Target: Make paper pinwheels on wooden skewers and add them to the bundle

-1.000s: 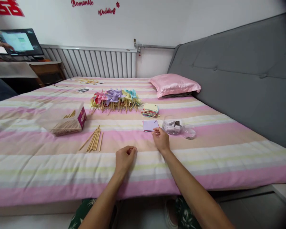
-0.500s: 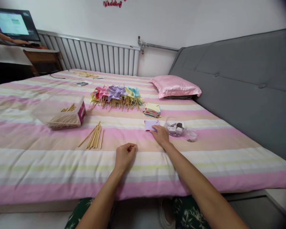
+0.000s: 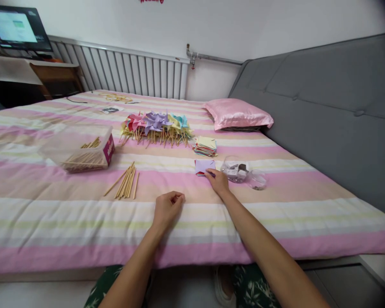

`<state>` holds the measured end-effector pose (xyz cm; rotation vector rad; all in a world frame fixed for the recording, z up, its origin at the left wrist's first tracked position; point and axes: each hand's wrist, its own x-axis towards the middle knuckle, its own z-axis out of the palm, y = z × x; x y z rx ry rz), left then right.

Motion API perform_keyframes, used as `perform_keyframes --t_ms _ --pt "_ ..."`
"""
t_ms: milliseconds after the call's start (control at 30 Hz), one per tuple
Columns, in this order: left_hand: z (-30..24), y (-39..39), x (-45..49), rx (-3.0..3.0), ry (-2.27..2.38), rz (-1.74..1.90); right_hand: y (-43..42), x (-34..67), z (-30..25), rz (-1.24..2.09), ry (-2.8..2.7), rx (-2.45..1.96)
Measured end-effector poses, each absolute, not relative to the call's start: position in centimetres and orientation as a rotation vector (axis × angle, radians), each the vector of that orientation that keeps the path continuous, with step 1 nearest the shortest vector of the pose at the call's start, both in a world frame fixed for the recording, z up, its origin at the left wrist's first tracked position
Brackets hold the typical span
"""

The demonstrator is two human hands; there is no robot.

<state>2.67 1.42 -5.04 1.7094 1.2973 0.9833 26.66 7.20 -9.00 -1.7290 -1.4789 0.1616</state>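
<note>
My right hand [image 3: 217,181] pinches the near right corner of a purple paper piece [image 3: 204,166], which lies on a small pile with red edges showing. My left hand [image 3: 170,207] rests on the bedspread with its fingers curled closed, and nothing shows in it. To its left lie several loose wooden sticks [image 3: 126,183]. Just right of my right hand stands a clear round tub [image 3: 235,171] with small packets inside. Beside the tub is a clear lid [image 3: 257,180] with tiny bits in it. Behind the purple paper sits a taller stack of coloured paper [image 3: 205,146].
Finished paper pinwheels [image 3: 157,126] on sticks lie in a heap further back. A clear plastic box [image 3: 107,149] with more sticks lies at left. A pink pillow [image 3: 237,114] rests near the grey headboard [image 3: 321,94]. The striped bedspread [image 3: 83,222] covers the bed.
My right fingers have drawn together on the purple paper's corner, and more red shows beneath it. My left hand stays in place. The view has tilted slightly down; another person's hand at the desk has left view.
</note>
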Motion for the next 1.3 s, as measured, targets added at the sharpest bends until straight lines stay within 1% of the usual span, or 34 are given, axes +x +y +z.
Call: perform_keyframes --t_ms 233,533,800,933,1133,1200,1300 --pt "-5.2 1.5 2.7 1.715 1.299 0.967 7.0 26.9 -8.9 0.189 -1.413 -1.679" --pt "-5.6 1.6 2.6 1.762 1.281 0.98 7.2 26.9 -8.9 0.051 -1.134 -1.724" --pt "-5.5 1.5 2.5 1.684 1.264 1.021 6.0 26.1 -7.9 -0.049 -1.052 -1.603" --pt "-4.7 1.5 2.6 1.381 1.145 1.052 3.7 23.9 -7.0 -0.09 -1.145 -1.507" --pt "-3.3 1.9 2.8 0.642 0.669 0.981 -1.0 20.2 -6.4 -0.095 -1.491 -1.29" --pt "-3.4 1.9 2.9 0.533 0.61 1.014 -2.2 19.5 -6.3 -0.077 -1.601 -1.282" --pt "-3.8 1.4 3.0 0.531 0.681 1.039 -3.5 18.8 -5.8 0.013 -1.76 -1.285"
